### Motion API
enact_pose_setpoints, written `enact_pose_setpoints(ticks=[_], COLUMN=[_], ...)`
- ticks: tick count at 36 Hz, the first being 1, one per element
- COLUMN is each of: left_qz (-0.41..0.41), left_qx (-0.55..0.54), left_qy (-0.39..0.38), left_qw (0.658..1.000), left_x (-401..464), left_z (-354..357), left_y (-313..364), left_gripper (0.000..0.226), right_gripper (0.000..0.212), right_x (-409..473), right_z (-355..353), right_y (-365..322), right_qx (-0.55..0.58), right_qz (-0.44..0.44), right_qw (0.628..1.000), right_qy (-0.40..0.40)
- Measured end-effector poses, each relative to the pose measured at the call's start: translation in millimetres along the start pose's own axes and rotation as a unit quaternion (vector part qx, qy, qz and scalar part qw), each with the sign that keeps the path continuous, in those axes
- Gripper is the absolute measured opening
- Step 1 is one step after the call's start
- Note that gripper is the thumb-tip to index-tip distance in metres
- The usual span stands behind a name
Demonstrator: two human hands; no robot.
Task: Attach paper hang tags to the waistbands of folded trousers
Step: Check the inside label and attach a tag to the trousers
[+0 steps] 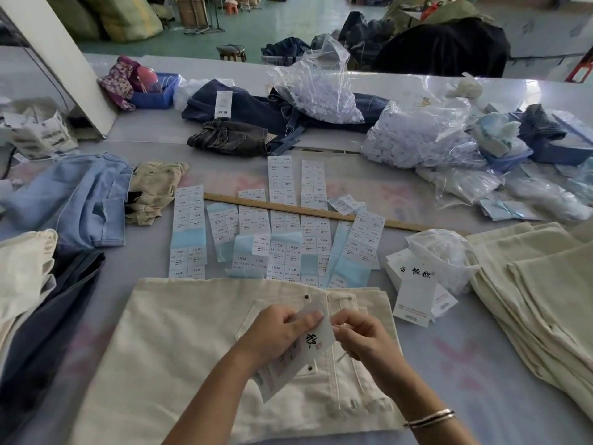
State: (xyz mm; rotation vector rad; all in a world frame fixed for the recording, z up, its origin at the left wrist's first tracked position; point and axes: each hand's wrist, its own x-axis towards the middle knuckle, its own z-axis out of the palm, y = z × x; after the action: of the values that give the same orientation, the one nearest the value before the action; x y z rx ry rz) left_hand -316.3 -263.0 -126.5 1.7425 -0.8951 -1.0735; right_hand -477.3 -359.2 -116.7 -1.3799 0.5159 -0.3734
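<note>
Cream folded trousers (179,342) lie flat in front of me, waistband (346,292) toward the far side with a belt loop near its middle. Above them my left hand (279,332) grips a white paper hang tag (308,348) with black characters on it. My right hand (362,338) pinches at the tag's upper right edge, fingers curled; what it pinches is too small to make out. A small stack of more hang tags (414,297) lies just right of the waistband.
Sheets of size stickers (282,239) spread beyond the trousers, crossed by a wooden ruler (321,211). A stack of cream trousers (542,284) sits at right, blue and dark garments (80,200) at left, clear plastic bags (417,139) and dark jeans (231,138) further back.
</note>
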Motion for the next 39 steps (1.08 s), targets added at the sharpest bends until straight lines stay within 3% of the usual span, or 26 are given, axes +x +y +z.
enact_pose_setpoints(ticks=[6, 13, 22, 28, 34, 39], left_qz=[0.001, 0.014, 0.039, 0.036, 0.001, -0.032], left_qx=[0.005, 0.024, 0.215, 0.283, 0.24, 0.223], left_qy=[-0.004, 0.006, 0.091, 0.125, 0.084, 0.038], left_qw=[1.0, 1.0, 0.972, 0.95, 0.967, 0.973], left_x=[1, 2, 2, 1, 6, 13], left_z=[1, 2, 13, 22, 28, 34], left_y=[1, 2, -4, -7, -11, -22], left_gripper=[0.05, 0.046, 0.052, 0.053, 0.051, 0.049], right_gripper=[0.012, 0.017, 0.027, 0.014, 0.029, 0.013], right_x=[1, 3, -2, -5, 2, 7], right_z=[2, 0, 3, 9, 5, 0], right_y=[-4, 1, 9, 12, 25, 37], right_qx=[0.0, -0.047, -0.095, -0.149, -0.1, -0.12], right_qz=[-0.01, 0.003, 0.057, 0.065, 0.099, 0.09], right_qw=[1.0, 0.999, 0.992, 0.984, 0.979, 0.972], right_qy=[-0.019, 0.012, 0.053, 0.07, 0.149, 0.181])
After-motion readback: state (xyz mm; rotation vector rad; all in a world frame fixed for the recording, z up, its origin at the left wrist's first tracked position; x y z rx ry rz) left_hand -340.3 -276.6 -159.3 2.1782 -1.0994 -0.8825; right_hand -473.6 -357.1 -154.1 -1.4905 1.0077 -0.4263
